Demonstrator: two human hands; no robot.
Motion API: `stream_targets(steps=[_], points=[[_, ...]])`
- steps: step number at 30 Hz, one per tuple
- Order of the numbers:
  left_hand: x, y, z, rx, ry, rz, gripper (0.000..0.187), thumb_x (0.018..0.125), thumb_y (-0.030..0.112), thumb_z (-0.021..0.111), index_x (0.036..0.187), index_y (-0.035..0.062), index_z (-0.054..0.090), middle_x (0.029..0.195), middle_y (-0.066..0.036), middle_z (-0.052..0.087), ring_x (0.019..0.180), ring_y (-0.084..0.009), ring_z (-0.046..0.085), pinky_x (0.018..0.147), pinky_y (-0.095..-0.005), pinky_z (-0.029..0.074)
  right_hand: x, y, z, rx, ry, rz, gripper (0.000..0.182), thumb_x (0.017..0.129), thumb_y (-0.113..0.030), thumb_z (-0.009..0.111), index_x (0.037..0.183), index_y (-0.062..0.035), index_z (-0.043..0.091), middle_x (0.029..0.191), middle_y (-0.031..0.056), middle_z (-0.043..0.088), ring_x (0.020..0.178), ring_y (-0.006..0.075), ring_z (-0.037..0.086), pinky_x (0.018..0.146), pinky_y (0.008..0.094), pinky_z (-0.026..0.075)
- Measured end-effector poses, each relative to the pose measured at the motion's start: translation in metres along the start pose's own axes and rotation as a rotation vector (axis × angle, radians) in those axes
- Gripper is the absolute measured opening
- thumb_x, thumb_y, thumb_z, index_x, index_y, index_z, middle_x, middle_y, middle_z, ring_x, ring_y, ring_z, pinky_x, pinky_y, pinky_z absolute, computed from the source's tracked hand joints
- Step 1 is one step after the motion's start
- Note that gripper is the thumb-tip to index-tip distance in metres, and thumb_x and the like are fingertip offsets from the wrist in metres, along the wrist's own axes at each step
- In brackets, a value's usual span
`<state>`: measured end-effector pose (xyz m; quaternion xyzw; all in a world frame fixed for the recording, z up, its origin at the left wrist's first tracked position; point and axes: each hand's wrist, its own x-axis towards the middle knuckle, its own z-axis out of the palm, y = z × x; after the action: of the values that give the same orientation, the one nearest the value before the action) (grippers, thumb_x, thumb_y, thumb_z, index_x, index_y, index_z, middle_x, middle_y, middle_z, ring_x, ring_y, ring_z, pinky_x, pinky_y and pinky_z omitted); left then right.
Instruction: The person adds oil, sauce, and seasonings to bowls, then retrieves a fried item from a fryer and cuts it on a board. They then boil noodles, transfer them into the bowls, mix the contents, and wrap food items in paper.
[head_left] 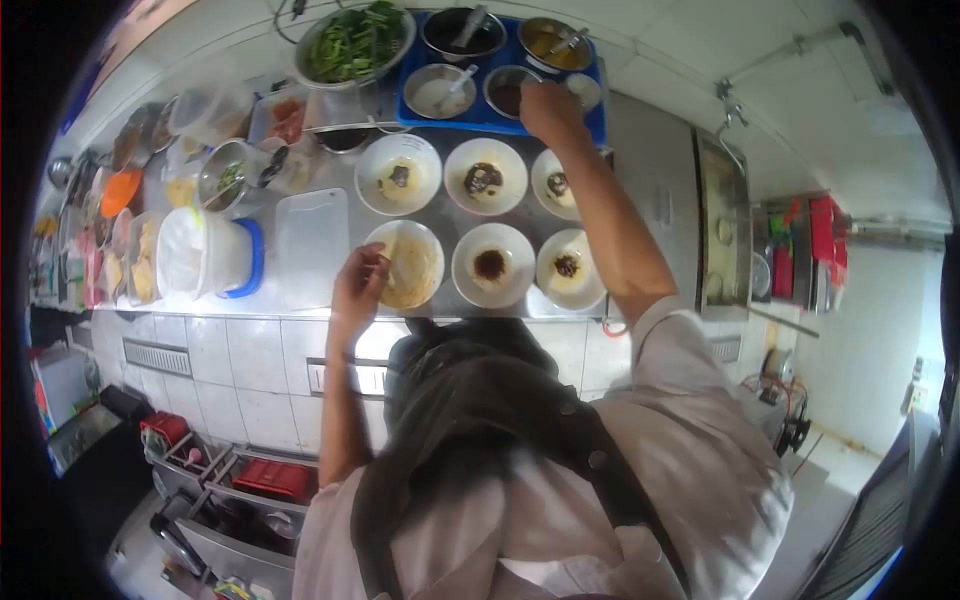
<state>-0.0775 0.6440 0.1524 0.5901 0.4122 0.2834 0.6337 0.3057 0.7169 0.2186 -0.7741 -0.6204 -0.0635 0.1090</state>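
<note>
Six white bowls stand in two rows on a steel counter (640,170), most with a dab of dark sauce. My left hand (358,287) grips the rim of the near-left bowl (412,268), which holds a pale yellowish portion. My right hand (548,108) reaches far out, fingers curled, over a small bowl of dark sauce (505,95) on a blue tray (598,128). What the right hand holds is hidden. The other near bowls (492,264) (570,268) sit to the right of my left hand.
The blue tray carries several condiment bowls with spoons. A big metal bowl of greens (355,42) is at the far left of it. A white tub (205,255) and a white board (312,240) lie left of the bowls. Ingredient containers crowd the left end.
</note>
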Motion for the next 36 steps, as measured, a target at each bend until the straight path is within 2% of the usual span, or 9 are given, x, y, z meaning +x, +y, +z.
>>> stream_targets(steps=[8, 11, 15, 23, 25, 29, 32, 34, 36], points=[[-0.077, -0.028, -0.001, 0.038, 0.228, -0.110, 0.028, 0.095, 0.012, 0.059, 0.121, 0.0029, 0.056, 0.093, -0.003, 0.061, 0.082, -0.0110, 0.057, 0.074, -0.0256, 0.048, 0.098, -0.073, 0.057, -0.171, 0.037, -0.753, 0.015, 0.086, -0.014, 0.053, 0.093, -0.0089, 0.066, 0.091, 0.0165, 0.064, 0.086, 0.0328, 0.068, 0.069, 0.0463, 0.055], [-0.095, -0.030, 0.002, 0.049, 0.299, -0.131, 0.029, 0.094, 0.011, 0.059, 0.122, 0.0035, 0.056, 0.093, -0.004, 0.062, 0.081, -0.0120, 0.059, 0.072, -0.0259, 0.049, 0.103, -0.095, 0.057, -0.118, 0.037, -0.742, 0.017, 0.086, -0.010, 0.052, 0.101, -0.0072, 0.061, 0.088, 0.0143, 0.064, 0.082, 0.0331, 0.067, 0.066, 0.0449, 0.056], [-0.099, -0.018, 0.004, 0.070, 0.309, -0.155, 0.029, 0.094, 0.012, 0.060, 0.121, 0.0025, 0.056, 0.092, -0.005, 0.063, 0.081, -0.0128, 0.060, 0.071, -0.0265, 0.049, 0.135, -0.097, 0.057, -0.300, -0.281, -0.828, 0.020, 0.088, -0.012, 0.050, 0.105, -0.0081, 0.060, 0.085, 0.0148, 0.065, 0.084, 0.0342, 0.068, 0.066, 0.0459, 0.055], [-0.066, -0.007, 0.015, 0.107, 0.203, -0.081, 0.030, 0.094, 0.015, 0.061, 0.121, 0.0027, 0.057, 0.094, -0.007, 0.064, 0.081, -0.0138, 0.062, 0.069, -0.0281, 0.050, 0.130, -0.072, 0.048, -0.037, -0.109, -0.914, 0.015, 0.089, -0.015, 0.049, 0.093, -0.0108, 0.063, 0.092, 0.0123, 0.068, 0.088, 0.0329, 0.066, 0.066, 0.0439, 0.055], [-0.047, 0.004, 0.022, 0.059, 0.135, -0.089, 0.029, 0.094, 0.015, 0.062, 0.119, 0.0035, 0.057, 0.095, -0.006, 0.063, 0.087, -0.0144, 0.061, 0.072, -0.0284, 0.050, 0.130, -0.078, 0.026, -0.157, -0.155, -0.947, 0.023, 0.088, -0.012, 0.050, 0.108, -0.0099, 0.060, 0.098, 0.0113, 0.063, 0.087, 0.0320, 0.065, 0.071, 0.0427, 0.054], [0.009, 0.023, 0.049, -0.199, 0.113, 0.123, 0.037, 0.094, 0.018, 0.062, 0.126, 0.0052, 0.051, 0.109, -0.006, 0.058, 0.102, -0.0164, 0.058, 0.083, -0.0300, 0.050, 0.101, -0.096, -0.026, -0.133, -0.106, -0.987, 0.012, 0.087, -0.012, 0.050, 0.094, -0.0091, 0.060, 0.083, 0.0110, 0.063, 0.074, 0.0329, 0.066, 0.062, 0.0440, 0.053], [0.044, 0.072, 0.067, -0.475, 0.219, -0.057, 0.048, 0.093, 0.026, 0.062, 0.132, 0.0054, 0.044, 0.118, -0.008, 0.056, 0.105, -0.0196, 0.059, 0.090, -0.0346, 0.051, 0.049, -0.107, -0.047, -0.108, -0.144, -0.956, 0.009, 0.087, -0.014, 0.052, 0.089, -0.0085, 0.059, 0.080, 0.0103, 0.063, 0.072, 0.0316, 0.066, 0.059, 0.0432, 0.052], [0.062, 0.064, 0.067, -1.060, -0.182, -0.128, 0.052, 0.096, 0.035, 0.054, 0.137, 0.0065, 0.040, 0.126, -0.013, 0.056, 0.113, -0.0251, 0.059, 0.092, -0.0397, 0.051, 0.010, -0.108, -0.052, -0.056, -0.190, -0.929, 0.010, 0.086, -0.015, 0.053, 0.090, -0.0083, 0.059, 0.080, 0.0101, 0.063, 0.073, 0.0308, 0.066, 0.060, 0.0427, 0.052], [0.062, 0.053, 0.078, -1.075, -0.178, -0.205, 0.054, 0.095, 0.037, 0.054, 0.137, 0.0061, 0.040, 0.128, -0.013, 0.055, 0.113, -0.0264, 0.060, 0.093, -0.0413, 0.051, -0.026, -0.101, -0.054, 0.099, -0.231, -0.878, 0.011, 0.085, -0.014, 0.055, 0.092, -0.0081, 0.060, 0.088, 0.0097, 0.062, 0.081, 0.0290, 0.066, 0.061, 0.0411, 0.052]])
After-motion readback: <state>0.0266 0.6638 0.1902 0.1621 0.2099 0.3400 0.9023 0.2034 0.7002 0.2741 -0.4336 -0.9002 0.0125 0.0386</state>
